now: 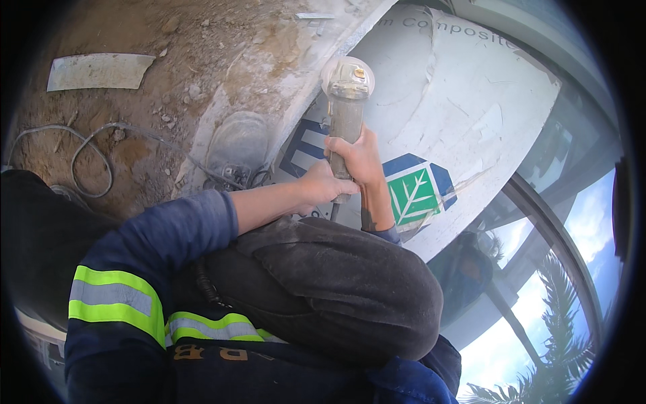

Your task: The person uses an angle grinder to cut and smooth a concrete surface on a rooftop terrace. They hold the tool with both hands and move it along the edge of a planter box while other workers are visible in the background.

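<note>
A dust-covered angle grinder stretches away from me, its round head and guard at the far end by the edge of the pale ledge. My right hand wraps round the middle of its body. Closer to me, my left hand grips the rear part of the handle, thumb along it. Both hands are closed on the tool. Beneath it lies a white composite sheet with printed lettering and a green leaf emblem. Whether the disc touches the ledge is hidden by the tool's head.
A dusty shoe rests on the ledge left of the grinder. A grey cable loops over rubble-strewn soil. A pale flat offcut lies at far left. Reflective glass with a dark frame stands on the right.
</note>
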Action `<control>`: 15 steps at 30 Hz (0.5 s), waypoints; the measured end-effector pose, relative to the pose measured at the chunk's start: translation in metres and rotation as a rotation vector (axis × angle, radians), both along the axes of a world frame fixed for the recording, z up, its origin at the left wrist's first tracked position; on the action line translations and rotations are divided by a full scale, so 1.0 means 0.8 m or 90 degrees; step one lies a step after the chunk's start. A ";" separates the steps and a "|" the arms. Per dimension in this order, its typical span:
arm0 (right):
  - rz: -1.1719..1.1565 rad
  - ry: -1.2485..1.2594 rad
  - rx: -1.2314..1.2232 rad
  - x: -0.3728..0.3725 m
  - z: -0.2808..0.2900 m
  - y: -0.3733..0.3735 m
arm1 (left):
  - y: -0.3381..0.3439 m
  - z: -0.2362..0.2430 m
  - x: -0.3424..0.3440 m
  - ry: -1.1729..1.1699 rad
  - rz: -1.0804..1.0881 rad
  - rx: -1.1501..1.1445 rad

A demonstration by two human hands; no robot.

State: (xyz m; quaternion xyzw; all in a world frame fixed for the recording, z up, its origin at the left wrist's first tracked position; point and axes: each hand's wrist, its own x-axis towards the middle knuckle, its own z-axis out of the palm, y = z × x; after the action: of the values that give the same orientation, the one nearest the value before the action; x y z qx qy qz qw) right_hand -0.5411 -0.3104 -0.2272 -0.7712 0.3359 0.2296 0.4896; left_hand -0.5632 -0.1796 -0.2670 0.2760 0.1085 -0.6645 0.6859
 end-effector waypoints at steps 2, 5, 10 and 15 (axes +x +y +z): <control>0.013 0.019 -0.022 -0.010 0.002 -0.003 | 0.003 0.006 -0.005 0.011 -0.001 -0.019; 0.013 0.006 -0.011 -0.013 0.006 -0.003 | 0.002 0.003 -0.005 0.015 -0.027 -0.043; 0.009 -0.034 -0.014 -0.010 -0.003 -0.012 | -0.002 0.005 0.005 0.021 -0.043 -0.024; 0.016 -0.014 -0.005 0.009 -0.014 -0.015 | -0.007 -0.012 0.015 0.025 -0.015 -0.028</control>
State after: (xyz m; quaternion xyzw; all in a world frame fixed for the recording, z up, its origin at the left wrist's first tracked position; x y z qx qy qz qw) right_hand -0.5340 -0.3221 -0.2386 -0.7797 0.3219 0.2261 0.4872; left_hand -0.5515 -0.1851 -0.2769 0.2487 0.1040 -0.6800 0.6819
